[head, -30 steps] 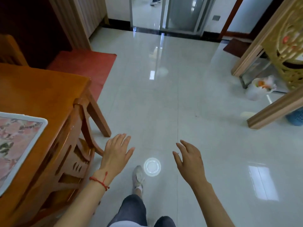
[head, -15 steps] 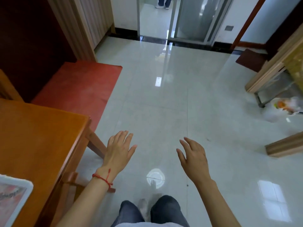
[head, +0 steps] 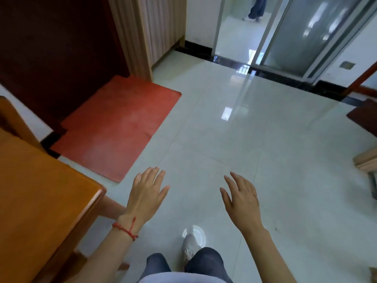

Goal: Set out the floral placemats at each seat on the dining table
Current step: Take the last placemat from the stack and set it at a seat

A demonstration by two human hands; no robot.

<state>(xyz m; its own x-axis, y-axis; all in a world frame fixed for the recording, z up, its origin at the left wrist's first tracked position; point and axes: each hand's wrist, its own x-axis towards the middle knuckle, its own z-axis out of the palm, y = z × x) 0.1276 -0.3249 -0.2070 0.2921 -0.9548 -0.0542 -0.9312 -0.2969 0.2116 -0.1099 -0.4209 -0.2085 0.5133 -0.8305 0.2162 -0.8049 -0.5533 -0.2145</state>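
The orange wooden dining table fills the lower left, showing only its bare corner. No floral placemat is in view. My left hand, with a red string at the wrist, hovers palm down just right of the table corner, fingers straight and holding nothing. My right hand hangs over the tiled floor, fingers relaxed and spread, also holding nothing. Both hands are apart from the table.
A red floor mat lies ahead on the left before a dark wooden door. Glossy white tiles stretch ahead to a glass sliding door. Another person's legs stand beyond. Wooden furniture edges sit at right.
I have walked forward past the table's corner. The floral placemat on the table has slid out of view at the lower left. Both hands stay open and held out in front.
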